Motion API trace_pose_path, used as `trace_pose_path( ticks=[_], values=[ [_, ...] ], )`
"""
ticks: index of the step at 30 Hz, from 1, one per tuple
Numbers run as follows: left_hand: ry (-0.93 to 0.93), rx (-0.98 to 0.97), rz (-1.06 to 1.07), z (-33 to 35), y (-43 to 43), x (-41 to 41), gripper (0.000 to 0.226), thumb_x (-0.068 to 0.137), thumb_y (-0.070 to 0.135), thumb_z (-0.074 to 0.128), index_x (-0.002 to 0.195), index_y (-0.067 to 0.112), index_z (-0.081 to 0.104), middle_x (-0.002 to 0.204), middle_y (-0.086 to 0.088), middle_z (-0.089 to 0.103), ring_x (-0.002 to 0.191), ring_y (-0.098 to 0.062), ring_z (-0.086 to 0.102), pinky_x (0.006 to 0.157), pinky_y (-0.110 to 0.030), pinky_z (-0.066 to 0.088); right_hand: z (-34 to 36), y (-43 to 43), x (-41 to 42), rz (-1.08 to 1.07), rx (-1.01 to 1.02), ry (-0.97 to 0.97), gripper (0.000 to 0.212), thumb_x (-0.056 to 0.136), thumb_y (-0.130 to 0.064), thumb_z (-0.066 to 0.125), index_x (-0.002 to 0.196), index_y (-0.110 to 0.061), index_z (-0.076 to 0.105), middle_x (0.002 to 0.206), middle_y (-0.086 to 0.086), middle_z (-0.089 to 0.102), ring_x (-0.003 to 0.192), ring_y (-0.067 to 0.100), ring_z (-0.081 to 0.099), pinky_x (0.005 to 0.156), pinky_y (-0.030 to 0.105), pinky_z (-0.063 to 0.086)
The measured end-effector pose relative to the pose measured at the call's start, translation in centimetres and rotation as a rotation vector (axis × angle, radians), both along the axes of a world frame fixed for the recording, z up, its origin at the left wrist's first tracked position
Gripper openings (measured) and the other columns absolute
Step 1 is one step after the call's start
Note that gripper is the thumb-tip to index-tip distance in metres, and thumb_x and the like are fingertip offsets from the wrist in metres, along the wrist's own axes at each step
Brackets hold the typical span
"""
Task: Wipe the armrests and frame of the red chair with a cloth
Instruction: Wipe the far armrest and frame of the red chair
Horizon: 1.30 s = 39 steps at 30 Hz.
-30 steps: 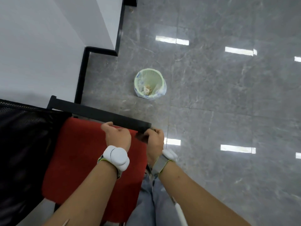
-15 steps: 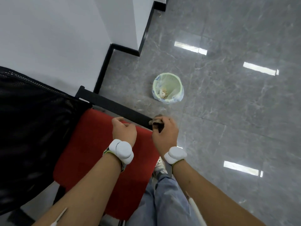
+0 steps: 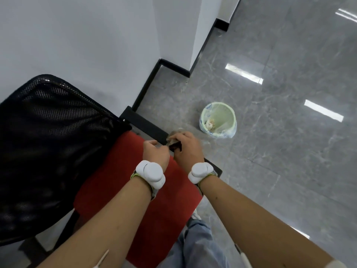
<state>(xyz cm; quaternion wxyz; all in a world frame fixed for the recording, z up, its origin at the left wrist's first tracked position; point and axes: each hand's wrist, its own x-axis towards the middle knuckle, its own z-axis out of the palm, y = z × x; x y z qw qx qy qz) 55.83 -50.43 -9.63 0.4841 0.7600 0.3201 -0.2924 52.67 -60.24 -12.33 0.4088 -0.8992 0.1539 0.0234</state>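
On the black armrest (image 3: 146, 125) of the red chair (image 3: 119, 178), the right hand (image 3: 188, 149) gripped a dark cloth (image 3: 173, 141) – the left hand (image 3: 155, 152) curled loosely beside it, holding nothing visible – wiping seemingly midway, other armrest and frame apparently left

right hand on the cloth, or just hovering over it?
Touching. In the head view the right hand has its fingers curled around the crumpled cloth, which it holds at the black armrest; no gap shows.
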Motion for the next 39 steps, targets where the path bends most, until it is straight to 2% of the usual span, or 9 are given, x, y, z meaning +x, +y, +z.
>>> trace_pose_path(
  ticks=[3, 7, 11, 16, 20, 23, 29, 33, 39],
  values=[
    [0.013, -0.024, 0.049, -0.3, 0.9, 1.0, 0.031, 0.084, 0.007, 0.059, 0.110, 0.018, 0.046, 0.106, -0.023, 0.067, 0.080, -0.031, 0.059, 0.065, -0.034, 0.043, -0.4, 0.9, 1.2, 0.050, -0.003, -0.029, 0.037, 0.066, 0.009, 0.059, 0.090, -0.013, 0.077, 0.097, 0.008, 0.070, 0.090, 0.025, 0.063, 0.076, 0.032, 0.051],
    [0.024, -0.017, 0.084, -1.0, 2.8, 2.5, 0.036, 0.082, 0.011, 0.059, 0.117, 0.018, 0.051, 0.111, -0.022, 0.067, 0.094, -0.039, 0.066, 0.072, -0.043, 0.051, -0.8, 2.3, 3.6, 0.130, -0.028, 0.005, 0.035, 0.072, 0.006, 0.063, 0.095, -0.015, 0.078, 0.097, 0.006, 0.071, 0.089, 0.021, 0.063, 0.070, 0.011, 0.035],
    [0.020, -0.039, 0.080, -1.3, 4.5, 4.2, 0.043, 0.083, 0.009, 0.055, 0.123, 0.025, 0.055, 0.118, -0.020, 0.066, 0.102, -0.039, 0.067, 0.069, -0.038, 0.050, -1.0, 3.7, 6.1, 0.184, -0.020, 0.034, 0.034, 0.073, 0.004, 0.063, 0.097, -0.015, 0.079, 0.100, 0.007, 0.071, 0.092, 0.023, 0.064, 0.077, 0.021, 0.043],
    [-0.009, -0.044, 0.097, -1.5, 6.3, 6.0, 0.059, 0.080, 0.006, 0.048, 0.131, 0.034, 0.054, 0.125, -0.016, 0.066, 0.110, -0.038, 0.066, 0.088, -0.048, 0.055, -0.9, 5.4, 9.2, 0.304, -0.025, 0.053, 0.031, 0.074, 0.001, 0.063, 0.096, -0.014, 0.078, 0.105, 0.007, 0.072, 0.094, 0.022, 0.064, 0.078, 0.017, 0.039],
    [-0.006, -0.058, 0.136, -0.6, 7.3, 7.2, 0.060, 0.083, 0.005, 0.049, 0.134, 0.035, 0.055, 0.121, -0.004, 0.064, 0.094, -0.028, 0.070, 0.066, -0.026, 0.050, -0.7, 6.4, 11.8, 0.373, -0.014, 0.050, 0.030, 0.071, 0.001, 0.062, 0.090, -0.014, 0.079, 0.105, 0.005, 0.075, 0.096, 0.023, 0.067, 0.081, 0.019, 0.043],
    [-0.016, -0.058, 0.146, -0.3, 8.1, 7.5, 0.058, 0.086, 0.001, 0.046, 0.135, 0.032, 0.055, 0.111, -0.004, 0.064, 0.076, -0.023, 0.065, 0.052, -0.022, 0.043, -0.7, 7.5, 13.9, 0.399, -0.022, 0.066, 0.029, 0.074, 0.001, 0.061, 0.088, -0.016, 0.080, 0.094, 0.003, 0.077, 0.085, 0.023, 0.070, 0.073, 0.020, 0.048],
    [0.005, -0.061, 0.175, 0.1, 9.6, 6.7, 0.056, 0.088, 0.001, 0.045, 0.135, 0.031, 0.053, 0.077, -0.006, 0.061, 0.063, -0.019, 0.059, 0.052, -0.024, 0.045, -1.1, 9.4, 18.1, 0.468, -0.032, 0.152, 0.025, 0.078, -0.005, 0.058, 0.088, -0.017, 0.078, 0.087, 0.004, 0.077, 0.072, 0.022, 0.073, 0.071, 0.026, 0.058],
    [0.033, -0.071, 0.196, 0.1, 9.7, 5.6, 0.055, 0.088, 0.001, 0.045, 0.134, 0.031, 0.052, 0.073, -0.006, 0.058, 0.065, -0.020, 0.057, 0.054, -0.026, 0.044, -1.8, 8.8, 17.7, 0.486, -0.055, 0.100, 0.031, 0.074, 0.001, 0.057, 0.089, -0.015, 0.078, 0.088, 0.007, 0.077, 0.074, 0.027, 0.072, 0.073, 0.038, 0.060],
    [0.067, -0.080, 0.195, 0.6, 8.3, 4.2, 0.054, 0.089, 0.001, 0.044, 0.133, 0.029, 0.052, 0.071, -0.004, 0.057, 0.066, -0.020, 0.056, 0.055, -0.027, 0.044, -1.1, 7.3, 16.9, 0.670, -0.168, 0.074, 0.033, 0.068, 0.004, 0.058, 0.077, -0.021, 0.078, 0.100, 0.001, 0.074, 0.087, 0.023, 0.068, 0.078, 0.034, 0.056]
  ],
)
